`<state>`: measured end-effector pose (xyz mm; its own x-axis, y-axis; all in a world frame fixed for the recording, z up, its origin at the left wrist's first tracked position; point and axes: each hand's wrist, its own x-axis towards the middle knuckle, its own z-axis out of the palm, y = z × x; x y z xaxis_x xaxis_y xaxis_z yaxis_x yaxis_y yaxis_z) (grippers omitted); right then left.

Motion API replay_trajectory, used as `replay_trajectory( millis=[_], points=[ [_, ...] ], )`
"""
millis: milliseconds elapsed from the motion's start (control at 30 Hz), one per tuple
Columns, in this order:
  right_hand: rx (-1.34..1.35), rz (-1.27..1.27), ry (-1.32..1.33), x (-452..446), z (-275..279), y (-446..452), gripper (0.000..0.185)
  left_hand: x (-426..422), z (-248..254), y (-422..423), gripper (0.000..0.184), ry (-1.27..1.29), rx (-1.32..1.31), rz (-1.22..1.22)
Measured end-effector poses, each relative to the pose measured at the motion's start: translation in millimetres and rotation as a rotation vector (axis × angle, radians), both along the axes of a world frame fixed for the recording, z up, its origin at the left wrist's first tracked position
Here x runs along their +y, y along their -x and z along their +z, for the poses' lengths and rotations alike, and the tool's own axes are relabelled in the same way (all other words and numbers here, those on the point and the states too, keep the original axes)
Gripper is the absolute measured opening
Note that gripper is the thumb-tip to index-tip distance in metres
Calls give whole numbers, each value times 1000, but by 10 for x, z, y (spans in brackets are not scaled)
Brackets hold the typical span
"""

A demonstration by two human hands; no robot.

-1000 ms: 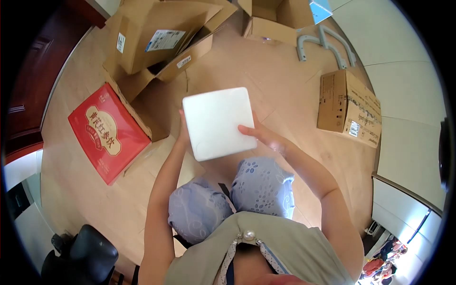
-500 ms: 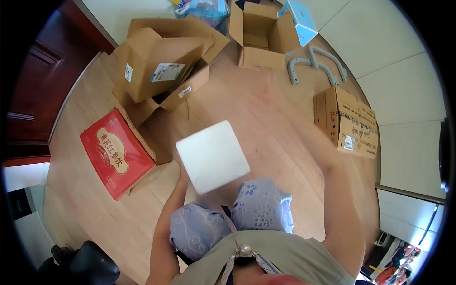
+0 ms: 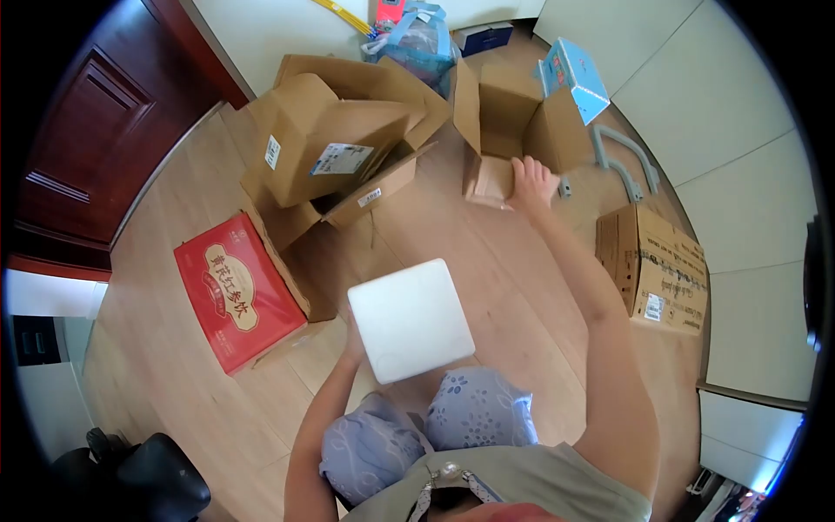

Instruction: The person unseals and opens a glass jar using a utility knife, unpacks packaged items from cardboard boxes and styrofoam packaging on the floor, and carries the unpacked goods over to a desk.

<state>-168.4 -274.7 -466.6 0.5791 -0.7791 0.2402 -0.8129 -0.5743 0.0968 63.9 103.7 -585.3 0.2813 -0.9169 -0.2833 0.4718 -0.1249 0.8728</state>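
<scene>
In the lower middle of the head view is a white square slab with rounded corners (image 3: 412, 322), its smooth face toward me. My left hand (image 3: 355, 337) grips it at its left edge; the fingers are hidden behind it. Farther forward, my right hand (image 3: 532, 184) is on the near flap of an open cardboard box (image 3: 502, 130), with its fingers bent over the flap's edge. The inside of this box shows only bare cardboard walls. Grey curved tubes (image 3: 628, 161) lie on the floor just right of the box.
Large opened cartons (image 3: 335, 130) are heaped at the upper left, beside a red printed box (image 3: 239, 291). A closed brown carton (image 3: 665, 274) stands at the right by white cabinets. Behind are a light-blue box (image 3: 574, 78), a clear blue-handled bag (image 3: 417, 52) and a dark box (image 3: 484, 39).
My right hand, blurred before, has come to the open box's near flap. The view has shifted, so everything appears lower. My left hand stays at the white slab.
</scene>
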Motion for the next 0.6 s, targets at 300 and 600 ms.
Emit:
replay_trajectory(
  millis=[300,600],
  points=[
    [-22,577,-231,2166,-391,2364,73,12,3,-112,61,-32,19,-12],
    [-467,330,-799,2643,788,2000,116,-24,79,-148,60,-53,53,-42]
  ],
)
